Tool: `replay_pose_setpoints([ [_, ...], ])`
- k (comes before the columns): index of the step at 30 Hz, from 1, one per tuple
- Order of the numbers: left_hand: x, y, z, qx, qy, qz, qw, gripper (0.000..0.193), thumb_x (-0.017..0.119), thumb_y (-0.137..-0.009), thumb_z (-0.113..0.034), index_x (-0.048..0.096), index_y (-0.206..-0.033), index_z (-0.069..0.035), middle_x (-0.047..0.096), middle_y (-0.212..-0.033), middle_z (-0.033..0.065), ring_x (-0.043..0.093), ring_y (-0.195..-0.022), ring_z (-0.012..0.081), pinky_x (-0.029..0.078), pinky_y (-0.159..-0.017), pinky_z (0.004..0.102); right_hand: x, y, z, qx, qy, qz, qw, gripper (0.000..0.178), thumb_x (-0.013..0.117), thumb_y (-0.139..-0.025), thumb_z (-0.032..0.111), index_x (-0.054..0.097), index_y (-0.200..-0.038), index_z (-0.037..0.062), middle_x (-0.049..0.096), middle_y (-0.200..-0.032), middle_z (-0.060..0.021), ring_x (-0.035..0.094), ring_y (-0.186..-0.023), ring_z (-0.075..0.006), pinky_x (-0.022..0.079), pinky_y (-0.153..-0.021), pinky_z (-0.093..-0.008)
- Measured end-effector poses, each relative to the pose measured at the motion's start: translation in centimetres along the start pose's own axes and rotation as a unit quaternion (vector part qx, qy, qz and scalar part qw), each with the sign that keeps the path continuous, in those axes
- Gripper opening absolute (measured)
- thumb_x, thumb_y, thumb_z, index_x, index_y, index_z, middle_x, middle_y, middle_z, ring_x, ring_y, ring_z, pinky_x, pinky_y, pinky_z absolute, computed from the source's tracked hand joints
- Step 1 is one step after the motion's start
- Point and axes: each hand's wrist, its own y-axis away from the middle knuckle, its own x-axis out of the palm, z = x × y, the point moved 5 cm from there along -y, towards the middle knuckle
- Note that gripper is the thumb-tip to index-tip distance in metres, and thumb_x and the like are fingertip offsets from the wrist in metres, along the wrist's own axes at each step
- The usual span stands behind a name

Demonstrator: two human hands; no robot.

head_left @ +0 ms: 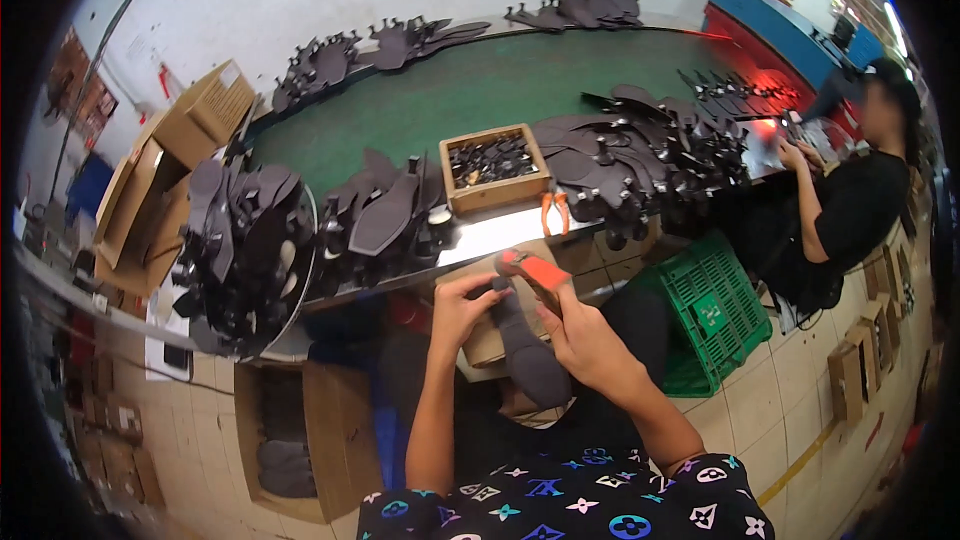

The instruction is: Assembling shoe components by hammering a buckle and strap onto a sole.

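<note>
My left hand (462, 312) is closed on the narrow end of a dark grey shoe sole (535, 365). The sole's broad end points down toward my lap. In my right hand (590, 345) is a red-orange hand tool (540, 272), its rounded end just above the narrow end of the sole. The tool's exact kind is unclear, and my fingers hide its lower part. Beyond my hands, on the bench edge, lie orange-handled pliers (555, 213) beside a wooden box (497, 172) filled with small dark parts.
Heeled soles are heaped along the green bench (420, 105), including a round-rimmed pile (240, 240) at left. A green crate (705, 315) stands to my right, near a seated co-worker (860, 180). An open cardboard box (300, 430) with dark soles is on the floor at left.
</note>
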Motion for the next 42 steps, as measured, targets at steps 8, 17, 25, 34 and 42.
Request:
replay_pose_setpoints([
  [8, -0.1, 1.0, -0.7, -0.019, 0.048, 0.011, 0.999, 0.029, 0.069, -0.083, 0.003, 0.073, -0.111, 0.001, 0.075, -0.095, 0.0052, 0.07, -0.088, 0.0109, 0.055, -0.077, 0.0232, -0.4, 1.1, 1.6, -0.081, 0.004, -0.066, 0.994, 0.02, 0.053, -0.101, 0.013, 0.05, -0.112, -0.0032, 0.061, -0.08, -0.0263, 0.061, -0.074, -0.0457, 0.049, -0.064, -0.0457],
  [17, -0.5, 1.9, -0.6, 0.03, -0.259, 0.043, 0.964, 0.115, 0.083, -0.077, -0.037, 0.007, -0.154, 0.003, 0.061, -0.134, 0.013, 0.045, -0.137, 0.0308, 0.024, -0.117, 0.0517, -3.6, 2.3, 6.4, -0.124, 0.055, -0.064, 0.989, 0.026, 0.058, -0.097, 0.012, 0.052, -0.118, -0.0017, 0.063, -0.085, -0.0233, 0.063, -0.071, -0.0425, 0.052, -0.061, -0.0437],
  [25, -0.1, 3.4, 0.0, 0.005, -0.356, 0.056, 0.933, 0.12, 0.075, -0.081, -0.05, -0.004, -0.155, 0.002, 0.054, -0.144, 0.0103, 0.032, -0.147, 0.0286, -0.005, -0.117, 0.0631, 0.2, 0.8, 0.8, -0.022, 0.132, 0.075, 0.988, 0.022, 0.063, -0.094, 0.01, 0.059, -0.112, -0.0013, 0.063, -0.09, -0.021, 0.063, -0.072, -0.0374, 0.051, -0.059, -0.0415],
  [34, 0.4, 1.9, -1.0, 0.003, -0.417, 0.106, 0.903, 0.078, 0.074, -0.081, -0.045, 0.046, -0.146, -0.013, 0.057, -0.141, -0.0017, 0.033, -0.146, 0.0262, -0.005, -0.114, 0.0687, 1.1, 0.0, -2.4, -0.071, 0.11, 0.019, 0.991, 0.016, 0.06, -0.092, 0.007, 0.057, -0.106, -0.0014, 0.062, -0.074, -0.0183, 0.063, -0.06, -0.038, 0.05, -0.052, -0.043],
  [42, 0.5, 3.5, -3.1, 0.129, -0.282, 0.017, 0.95, 0.025, 0.068, -0.086, -0.016, 0.072, -0.108, -0.005, 0.07, -0.111, 0.0157, 0.065, -0.108, 0.0321, 0.048, -0.096, 0.0417, -2.3, -0.2, 0.7, -0.088, 0.022, -0.061, 0.994, 0.019, 0.062, -0.095, 0.017, 0.053, -0.101, 0.0013, 0.063, -0.08, -0.0248, 0.064, -0.076, -0.0451, 0.051, -0.062, -0.0503],
])
